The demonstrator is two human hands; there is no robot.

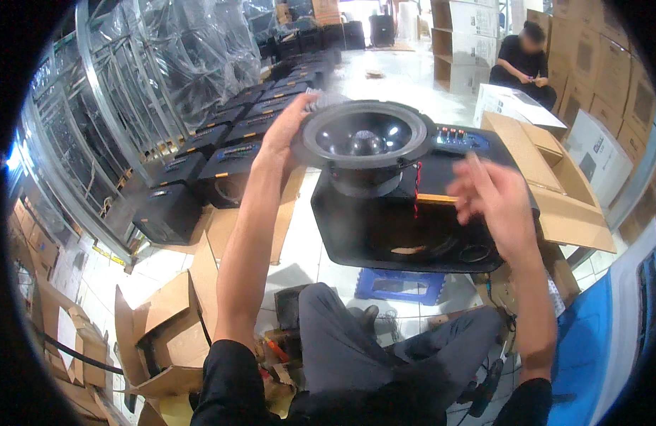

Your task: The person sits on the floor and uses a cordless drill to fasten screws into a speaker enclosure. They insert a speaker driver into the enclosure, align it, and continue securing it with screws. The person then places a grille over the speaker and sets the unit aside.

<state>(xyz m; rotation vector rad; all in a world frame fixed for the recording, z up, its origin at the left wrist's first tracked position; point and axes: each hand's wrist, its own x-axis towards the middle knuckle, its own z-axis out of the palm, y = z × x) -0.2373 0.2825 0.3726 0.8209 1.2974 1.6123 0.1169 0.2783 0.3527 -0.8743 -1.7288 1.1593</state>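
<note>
My left hand (284, 135) grips the left rim of a round black speaker driver (363, 136), its shiny cone facing up. The driver is tilted slightly above a black speaker cabinet (441, 172). A red and black wire (417, 186) hangs from the driver's right side, in front of the cabinet's top edge. My right hand (494, 202) is raised just right of that wire, its fingers bent and apart, slightly blurred, with nothing visible in them. The cabinet's front opening faces me, and a panel with small knobs (461, 140) is on its top.
Rows of black cabinets (168, 213) stand at the left beside metal racks (94, 85). An open carton (172, 319) is near my left knee, another carton (572, 192) right of the cabinet. A blue plastic frame (400, 285) lies below. Another person (523, 64) sits at the far right.
</note>
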